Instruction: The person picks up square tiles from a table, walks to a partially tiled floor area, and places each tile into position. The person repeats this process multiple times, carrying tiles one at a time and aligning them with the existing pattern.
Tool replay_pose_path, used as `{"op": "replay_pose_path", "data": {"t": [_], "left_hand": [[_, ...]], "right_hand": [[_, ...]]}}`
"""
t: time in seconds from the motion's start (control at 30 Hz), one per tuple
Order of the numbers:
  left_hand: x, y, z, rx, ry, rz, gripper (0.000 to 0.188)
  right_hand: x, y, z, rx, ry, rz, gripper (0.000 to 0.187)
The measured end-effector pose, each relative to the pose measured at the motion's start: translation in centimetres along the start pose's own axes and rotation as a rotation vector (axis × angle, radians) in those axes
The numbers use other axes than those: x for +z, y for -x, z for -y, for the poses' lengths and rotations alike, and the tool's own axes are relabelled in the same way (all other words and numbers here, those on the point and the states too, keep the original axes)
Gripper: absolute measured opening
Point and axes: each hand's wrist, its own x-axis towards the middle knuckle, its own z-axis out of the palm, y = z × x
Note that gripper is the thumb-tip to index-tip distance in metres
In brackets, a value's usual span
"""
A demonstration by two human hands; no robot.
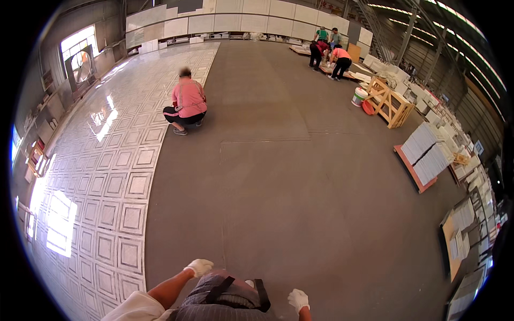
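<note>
Both gloved hands hang loose at six o'clock, holding nothing: the left hand (198, 266) half-curled beside the dark waist pouch (225, 291) (strapped on to stay reachable), the right hand (298, 299) open above the grey floor (300, 203).

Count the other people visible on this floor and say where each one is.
5: one person in pink crouches at the tiled floor's edge; four people cluster at the far right by stacked slabs. Others may be hidden.

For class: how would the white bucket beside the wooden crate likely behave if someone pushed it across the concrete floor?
The white bucket stands upright and squat, so it would probably slide rather than tip. The grey concrete floor looks matte, so it may drag. Its weight cannot be judged; its contents are hidden.
</note>
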Motion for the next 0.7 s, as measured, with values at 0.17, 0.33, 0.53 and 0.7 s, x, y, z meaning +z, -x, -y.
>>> {"op": "replay_pose_path", "data": {"t": [0.17,0.33,0.53,0.7], "left_hand": [[-5.3,-9.8,7.9,-0.108,-0.545,0.25,0.025],[-11.7,-19.9,8.5,-0.224,-0.523,0.335,0.023],[-24.4,-36.5,-15.8,0.218,-1.028,0.221,0.026],[-28.4,-52.0,-43.1,0.139,-0.148,-0.064,0.033]], "right_hand": [[5.8,-8.8,20.9,-0.237,0.04,-0.008,0.019],[11.5,-15.0,31.8,-0.248,0.019,0.101,0.031],[3.8,-26.7,22.1,-0.55,0.894,0.105,0.027],[4.4,-25.7,34.5,0.098,0.351,-0.073,0.031]]}}
